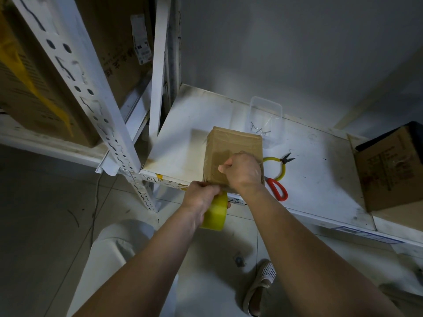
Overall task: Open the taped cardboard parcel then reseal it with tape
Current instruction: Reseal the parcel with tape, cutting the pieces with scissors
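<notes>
A small brown cardboard parcel (pixel 231 147) lies on the white shelf (pixel 187 143), its near end at the shelf's front edge. Clear tape covers its top. My left hand (pixel 201 197) grips a yellow tape roll (pixel 216 212) just below and in front of the parcel's near end. My right hand (pixel 242 171) rests on the near part of the parcel's top, fingers curled and thumb pointing left, pressing down. Whether it pinches a tape end I cannot tell.
Red-handled scissors (pixel 278 188) and yellow-handled pliers (pixel 282 164) lie right of the parcel. A clear plastic tub (pixel 266 117) with nails stands behind it. A larger open carton (pixel 391 168) sits at the right. A perforated white rack post (pixel 91 94) rises at left.
</notes>
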`<state>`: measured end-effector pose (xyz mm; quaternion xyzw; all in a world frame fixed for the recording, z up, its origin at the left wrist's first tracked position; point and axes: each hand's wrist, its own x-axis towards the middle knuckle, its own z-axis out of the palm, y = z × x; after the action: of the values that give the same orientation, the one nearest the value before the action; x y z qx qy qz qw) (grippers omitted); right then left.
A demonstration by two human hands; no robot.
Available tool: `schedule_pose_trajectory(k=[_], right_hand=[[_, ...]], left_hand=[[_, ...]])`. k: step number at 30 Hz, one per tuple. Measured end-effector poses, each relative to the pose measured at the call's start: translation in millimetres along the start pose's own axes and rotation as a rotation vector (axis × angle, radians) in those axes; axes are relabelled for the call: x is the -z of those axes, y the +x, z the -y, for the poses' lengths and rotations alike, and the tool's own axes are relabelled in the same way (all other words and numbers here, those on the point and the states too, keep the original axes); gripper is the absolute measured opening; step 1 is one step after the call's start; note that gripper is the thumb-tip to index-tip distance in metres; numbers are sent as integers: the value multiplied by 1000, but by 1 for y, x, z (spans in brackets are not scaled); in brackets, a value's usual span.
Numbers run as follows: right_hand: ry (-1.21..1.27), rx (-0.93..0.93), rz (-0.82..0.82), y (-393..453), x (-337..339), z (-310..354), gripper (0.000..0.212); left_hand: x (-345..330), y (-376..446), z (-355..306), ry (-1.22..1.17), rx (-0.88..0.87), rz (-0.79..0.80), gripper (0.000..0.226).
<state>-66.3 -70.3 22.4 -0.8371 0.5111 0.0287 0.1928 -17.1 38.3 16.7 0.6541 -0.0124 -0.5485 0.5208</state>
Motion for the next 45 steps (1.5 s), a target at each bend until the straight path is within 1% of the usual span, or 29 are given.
schedule_pose_trajectory(k=[3,7,12,17,18,21,22,24,26,29,30,32,34,35,38,41,43,45], right_hand=[[-35,10,-2,0,-2,0,29],[-38,12,-7,0,-2,0,26],[-50,23,-12,-1,-2,1,24],[91,10,-16,-3,-2,-1,23],[128,9,-30,-4,-1,-2,28],[247,-23,-67,0,4,-9,70],[230,-11,-55,1,5,-10,72],[127,28,-28,3,1,-11,59],[42,46,-47,3,-6,-11,48],[17,54,-80,4,-12,-11,37],[17,55,-79,4,-12,-12,37],[25,75,-54,4,-12,-16,46],[37,98,-16,0,-11,-19,60],[45,105,-9,-1,-10,-20,63],[103,159,1,-7,-9,-20,64],[164,242,86,-14,-8,-24,65],[125,283,117,-18,-10,-32,67],[53,313,84,-18,-14,-37,68]], left_hand=[[0,3,4,-10,7,-10,20],[-3,3,3,-28,-1,-11,16],[-2,3,5,-37,17,-2,19],[1,7,12,-82,39,11,29],[2,8,13,-86,38,16,29],[4,8,15,-93,37,33,29],[5,8,16,-103,38,38,29],[6,9,17,-119,31,46,29],[7,11,18,-121,17,46,28],[9,13,18,-79,11,66,29],[11,12,18,-50,15,82,31],[15,11,21,1,17,133,39],[19,9,24,5,15,184,48],[20,8,25,2,9,193,51],[20,5,29,17,-42,191,56],[20,2,31,18,-76,193,58],[19,0,31,23,-95,180,58],[16,-1,30,31,-93,150,56]])
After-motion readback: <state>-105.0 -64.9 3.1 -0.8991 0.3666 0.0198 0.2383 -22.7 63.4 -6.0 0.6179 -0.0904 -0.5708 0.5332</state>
